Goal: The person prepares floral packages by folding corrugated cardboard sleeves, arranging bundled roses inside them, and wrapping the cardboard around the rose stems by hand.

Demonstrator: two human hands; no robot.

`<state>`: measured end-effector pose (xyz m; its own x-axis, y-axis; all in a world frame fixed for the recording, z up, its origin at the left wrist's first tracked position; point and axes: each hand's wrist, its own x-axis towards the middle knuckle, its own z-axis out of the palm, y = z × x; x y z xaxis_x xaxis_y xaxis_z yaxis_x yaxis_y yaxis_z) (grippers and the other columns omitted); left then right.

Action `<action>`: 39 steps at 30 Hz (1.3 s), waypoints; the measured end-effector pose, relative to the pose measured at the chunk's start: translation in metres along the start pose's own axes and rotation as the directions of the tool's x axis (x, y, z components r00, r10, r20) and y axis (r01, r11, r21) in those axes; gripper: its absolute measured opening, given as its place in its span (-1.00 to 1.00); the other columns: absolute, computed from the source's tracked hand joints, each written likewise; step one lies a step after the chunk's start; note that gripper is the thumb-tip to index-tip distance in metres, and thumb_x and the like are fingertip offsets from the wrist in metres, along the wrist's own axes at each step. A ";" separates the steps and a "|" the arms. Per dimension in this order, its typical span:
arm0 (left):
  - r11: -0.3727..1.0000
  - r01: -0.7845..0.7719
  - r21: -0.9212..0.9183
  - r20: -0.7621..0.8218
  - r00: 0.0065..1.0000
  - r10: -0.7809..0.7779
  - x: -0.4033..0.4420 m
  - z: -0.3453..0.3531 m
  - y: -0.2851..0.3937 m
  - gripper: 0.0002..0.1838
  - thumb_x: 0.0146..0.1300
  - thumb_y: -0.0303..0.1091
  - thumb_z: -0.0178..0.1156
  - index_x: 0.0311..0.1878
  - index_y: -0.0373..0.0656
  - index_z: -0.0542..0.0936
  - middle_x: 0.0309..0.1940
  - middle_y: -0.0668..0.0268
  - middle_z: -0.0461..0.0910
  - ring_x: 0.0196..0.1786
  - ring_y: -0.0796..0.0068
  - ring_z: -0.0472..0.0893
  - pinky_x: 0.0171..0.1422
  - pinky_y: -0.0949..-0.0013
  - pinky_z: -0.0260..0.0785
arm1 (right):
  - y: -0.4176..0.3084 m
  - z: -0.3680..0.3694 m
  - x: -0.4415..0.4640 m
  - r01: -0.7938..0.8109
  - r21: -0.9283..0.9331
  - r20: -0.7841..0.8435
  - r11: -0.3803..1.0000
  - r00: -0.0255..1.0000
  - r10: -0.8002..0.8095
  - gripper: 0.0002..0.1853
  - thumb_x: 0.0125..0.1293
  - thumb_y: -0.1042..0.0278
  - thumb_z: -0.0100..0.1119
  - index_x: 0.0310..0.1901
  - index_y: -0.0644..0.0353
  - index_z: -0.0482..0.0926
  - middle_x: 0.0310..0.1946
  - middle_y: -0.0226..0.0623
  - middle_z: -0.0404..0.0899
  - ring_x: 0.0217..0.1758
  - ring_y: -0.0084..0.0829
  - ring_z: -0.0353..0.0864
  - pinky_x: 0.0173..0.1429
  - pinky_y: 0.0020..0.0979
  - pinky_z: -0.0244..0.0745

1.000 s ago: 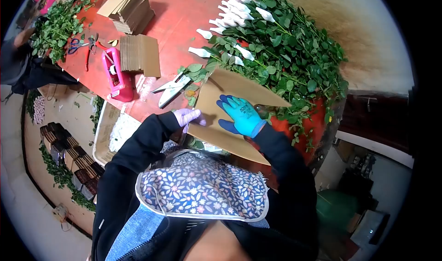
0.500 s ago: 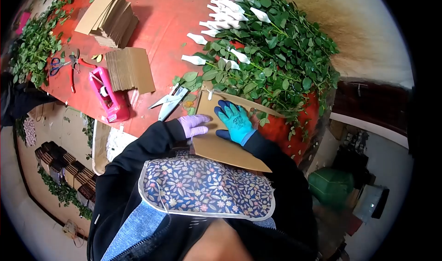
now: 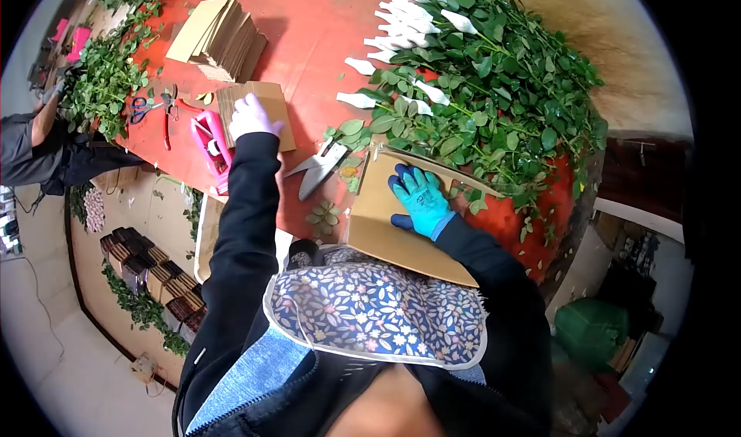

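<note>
My right hand, in a teal and dark blue glove, lies with spread fingers on a large brown cardboard sheet whose long edges curve up. My left hand, in a thin lilac glove, is over the smaller stack of cardboard pieces, fingers apart; whether it touches the top pieces is hard to tell. Beside that stack stands a pink tape dispenser. Between my hands lie open scissors near loose leaves. Past the sheet is a pile of leafy stems with white-wrapped heads.
A taller cardboard stack stands farther back on the red table. Pliers and blue-handled scissors lie at the left. Another person stands at the far left by more greenery. A pale crate is below the table edge.
My left hand has left the large sheet's edge and moved up and left to the smaller cardboard stack. My right hand stays on the sheet. The view has shifted, and the other person shows more.
</note>
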<state>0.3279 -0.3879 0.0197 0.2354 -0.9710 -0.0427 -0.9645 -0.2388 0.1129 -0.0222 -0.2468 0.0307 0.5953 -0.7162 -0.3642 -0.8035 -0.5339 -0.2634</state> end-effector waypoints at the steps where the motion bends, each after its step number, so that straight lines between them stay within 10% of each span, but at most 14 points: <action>1: 0.999 0.040 -0.030 0.089 0.995 -0.037 0.006 0.000 -0.006 -0.22 -0.02 -0.17 0.46 0.23 -0.19 0.29 -0.02 0.02 0.47 0.04 -0.02 0.57 0.07 0.05 0.47 | 0.002 -0.001 0.001 -0.001 -0.004 -0.003 1.000 1.000 0.001 -0.12 0.08 -0.13 0.29 0.38 0.14 0.25 0.44 -0.03 0.13 0.46 0.01 0.11 0.45 0.10 0.00; 5: 0.973 -0.039 -0.227 -0.165 0.986 0.001 0.005 0.012 -0.037 -0.17 0.03 -0.44 0.26 0.41 -0.21 0.15 -0.03 -0.04 0.57 -0.02 0.03 0.63 0.07 0.10 0.49 | 0.004 0.003 -0.002 0.021 0.025 -0.061 0.999 0.998 -0.019 -0.13 0.09 -0.14 0.28 0.38 0.15 0.28 0.44 -0.03 0.13 0.45 0.05 0.13 0.45 0.08 0.00; 8: 0.836 0.135 -0.532 -0.010 0.986 -0.165 0.003 0.014 -0.063 -0.28 0.02 -0.43 0.31 0.31 -0.25 0.33 -0.16 0.16 0.62 -0.17 0.28 0.65 0.01 0.29 0.51 | 0.005 0.010 -0.003 0.022 0.021 -0.070 1.000 0.997 -0.021 -0.12 0.09 -0.14 0.28 0.39 0.16 0.26 0.44 -0.02 0.12 0.46 0.03 0.11 0.46 0.08 -0.02; 10: 0.198 -0.006 -0.980 -0.002 1.000 0.020 -0.014 0.006 -0.063 -0.49 0.15 -0.46 0.25 0.20 -0.29 0.44 -0.15 0.23 0.60 -0.10 0.31 0.62 0.08 0.25 0.49 | 0.011 0.017 -0.003 0.039 0.033 -0.099 0.999 0.994 -0.036 -0.12 0.10 -0.14 0.27 0.39 0.18 0.26 0.45 -0.01 0.11 0.48 0.02 0.09 0.48 0.08 -0.04; 13: -0.513 -0.079 -0.855 -0.282 0.900 0.331 -0.069 -0.048 0.003 -0.66 0.25 -0.46 0.21 0.09 -0.30 0.53 -0.08 0.20 0.59 0.00 0.34 0.58 0.16 0.25 0.44 | 0.010 0.020 -0.002 0.030 0.042 -0.094 0.999 0.995 -0.026 -0.11 0.09 -0.14 0.28 0.39 0.18 0.26 0.44 -0.01 0.11 0.48 0.03 0.08 0.49 0.09 -0.07; 17: 0.175 0.266 -0.948 0.303 0.587 0.751 -0.127 -0.014 0.061 -0.57 0.28 -0.38 0.27 0.20 -0.24 0.48 -0.03 0.22 0.59 0.06 0.45 0.56 0.17 0.35 0.41 | 0.009 0.028 -0.001 0.010 -0.010 -0.145 1.000 0.989 -0.011 -0.17 0.12 -0.18 0.19 0.39 0.05 0.29 0.44 -0.11 0.17 0.45 0.00 0.12 0.46 0.07 -0.05; 19: -0.042 0.583 -0.811 0.369 0.565 0.738 -0.163 0.047 0.090 -0.53 0.30 -0.39 0.27 0.25 -0.24 0.44 -0.02 0.25 0.59 0.02 0.54 0.55 0.14 0.40 0.41 | 0.022 0.091 0.008 -0.018 -0.172 -0.022 0.985 1.000 0.014 -0.33 0.32 0.02 -0.05 0.44 0.07 0.26 0.43 -0.06 0.23 0.48 0.02 0.12 0.48 0.23 -0.19; 20: 0.073 0.667 -0.741 0.487 0.460 0.742 -0.163 0.067 0.089 -0.55 0.31 -0.40 0.26 0.24 -0.26 0.45 -0.03 0.28 0.60 -0.01 0.54 0.56 0.11 0.41 0.42 | 0.016 0.073 0.008 -0.023 -0.243 0.273 0.970 0.958 0.091 -0.39 0.34 0.17 -0.16 0.42 0.16 0.29 0.37 0.03 0.31 0.45 0.04 0.18 0.50 0.26 -0.23; 21: 0.184 0.735 -0.652 0.592 0.343 0.729 -0.159 0.069 0.090 -0.56 0.31 -0.41 0.26 0.22 -0.28 0.45 -0.05 0.30 0.61 -0.04 0.55 0.57 0.09 0.41 0.42 | 0.013 0.065 0.001 0.002 -0.322 0.058 0.947 0.998 0.018 -0.38 0.28 0.15 -0.05 0.34 0.27 0.38 0.27 0.09 0.43 0.42 0.06 0.22 0.53 0.23 -0.25; 22: 0.428 0.641 -0.637 0.720 0.297 0.627 -0.148 0.072 0.089 -0.61 0.29 -0.43 0.28 0.15 -0.30 0.47 -0.14 0.33 0.65 -0.13 0.52 0.60 -0.01 0.38 0.45 | 0.012 0.058 0.004 0.003 -0.321 0.202 0.947 0.977 0.065 -0.37 0.25 0.13 0.00 0.31 0.30 0.40 0.24 0.10 0.45 0.40 0.07 0.24 0.54 0.20 -0.23; 24: 0.520 0.354 -0.777 0.629 0.439 0.641 -0.146 0.103 0.089 -0.67 0.18 -0.34 0.34 -0.04 -0.28 0.55 -0.29 0.24 0.67 -0.23 0.40 0.63 -0.13 0.31 0.47 | 0.003 0.025 0.012 -0.019 -0.276 0.440 0.961 0.886 0.144 -0.33 0.12 0.11 0.18 0.25 0.32 0.46 0.26 0.10 0.40 0.39 0.07 0.24 0.55 0.10 -0.15; 27: 0.671 0.104 -0.734 0.605 0.548 0.577 -0.150 0.124 0.085 -0.64 0.03 -0.23 0.37 -0.17 -0.27 0.58 -0.30 0.05 0.66 -0.21 0.15 0.66 -0.10 0.21 0.48 | 0.006 -0.002 -0.001 0.035 -0.082 0.127 0.996 0.992 -0.024 -0.41 0.10 0.07 0.27 0.13 0.26 0.55 0.23 0.00 0.39 0.40 0.08 0.18 0.50 0.09 -0.06; 33: 0.769 0.019 -0.639 0.614 0.614 0.496 -0.153 0.096 0.092 -0.63 0.00 -0.23 0.36 -0.17 -0.26 0.59 -0.27 -0.05 0.65 -0.13 -0.03 0.65 -0.05 0.10 0.49 | 0.017 -0.001 -0.012 0.013 0.087 -0.167 0.996 0.986 0.002 -0.58 0.16 0.16 0.30 0.00 0.21 0.60 -0.07 -0.13 0.58 0.09 -0.09 0.54 0.26 -0.10 0.35; 39: 0.764 -0.035 -0.644 0.568 0.648 0.508 -0.156 0.107 0.094 -0.67 0.01 -0.25 0.36 -0.21 -0.24 0.56 -0.31 -0.02 0.63 -0.20 -0.02 0.64 -0.11 0.12 0.47 | -0.011 -0.018 -0.003 0.142 0.108 -0.194 0.984 0.974 -0.119 -0.40 0.20 0.01 0.26 0.23 0.12 0.48 0.30 -0.06 0.37 -0.03 -0.12 0.58 0.04 -0.17 0.51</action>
<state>0.1877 -0.2572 -0.0689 -0.4055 -0.7419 -0.5340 -0.6681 -0.1582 0.7271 -0.0157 -0.2470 0.0511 0.6767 -0.7208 -0.1500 -0.7065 -0.5784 -0.4078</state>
